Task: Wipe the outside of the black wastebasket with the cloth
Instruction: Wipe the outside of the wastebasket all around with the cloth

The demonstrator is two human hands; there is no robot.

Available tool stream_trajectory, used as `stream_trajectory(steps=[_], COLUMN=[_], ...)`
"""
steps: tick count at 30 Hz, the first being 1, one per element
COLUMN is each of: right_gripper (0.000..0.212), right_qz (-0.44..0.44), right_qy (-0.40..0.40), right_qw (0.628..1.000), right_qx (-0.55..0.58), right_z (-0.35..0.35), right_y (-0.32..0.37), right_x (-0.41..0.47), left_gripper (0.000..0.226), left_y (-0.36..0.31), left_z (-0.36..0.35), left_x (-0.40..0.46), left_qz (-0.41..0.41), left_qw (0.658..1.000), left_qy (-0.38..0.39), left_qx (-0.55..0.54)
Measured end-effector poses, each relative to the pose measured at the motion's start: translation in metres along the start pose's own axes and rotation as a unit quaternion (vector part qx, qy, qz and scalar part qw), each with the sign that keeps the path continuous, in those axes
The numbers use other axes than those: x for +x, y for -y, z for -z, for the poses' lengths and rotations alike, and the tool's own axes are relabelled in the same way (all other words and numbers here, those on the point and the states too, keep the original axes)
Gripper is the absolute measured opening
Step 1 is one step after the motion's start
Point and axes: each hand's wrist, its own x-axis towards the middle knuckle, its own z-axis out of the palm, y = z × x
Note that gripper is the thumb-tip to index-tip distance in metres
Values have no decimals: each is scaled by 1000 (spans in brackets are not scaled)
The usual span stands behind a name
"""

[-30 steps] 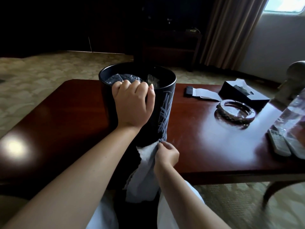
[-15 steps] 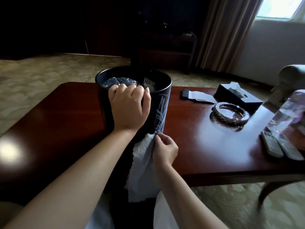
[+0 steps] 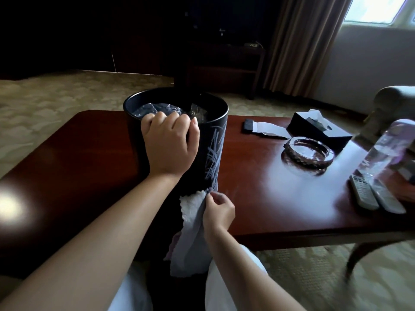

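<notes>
The black wastebasket (image 3: 177,135) stands on the dark wooden surface (image 3: 258,187). The left hand (image 3: 169,144) grips its near rim, hiding part of the wall. The right hand (image 3: 219,211) pinches the cloth (image 3: 190,239) against its dim lower side.

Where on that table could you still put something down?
The dark red wooden table is bare left of the black wastebasket, and between it and the round glass ashtray. The right end is crowded: black tissue box, clear bottle, two remotes.
</notes>
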Motion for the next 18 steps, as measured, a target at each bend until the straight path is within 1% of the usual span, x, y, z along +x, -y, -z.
stream_trajectory(steps=[1,3,6,8,10,12,14,18], right_gripper=[7,9,6,8,5,8,9,5], right_qz=[-20,-36,-6,10,-14,-35,3,130], right_qy=[5,2,-11,-1,0,-4,-7,0], right_qw=[999,999,999,998,999,999,1000,988], right_qx=[-25,-30,45,68,41,-5,-12,88], right_z=[1,1,-1,0,2,3,1,-3], right_y=[-6,-7,9,14,9,5,15,61], right_x=[1,4,5,3,2,2,1,-8], left_gripper=[35,35,35,35,35,34,34,34], left_y=[0,0,-1,-1,0,-1,-2,-1], left_z=[0,0,0,0,0,1,0,-1], left_x=[0,1,0,0,0,1,2,2], left_qz=[-1,-2,0,3,4,4,5,8], left_qw=[1000,1000,1000,1000,1000,1000,1000,1000], left_qy=[1,2,-1,0,2,-1,-6,-7], left_qx=[-2,-4,-3,1,0,-5,-9,-11])
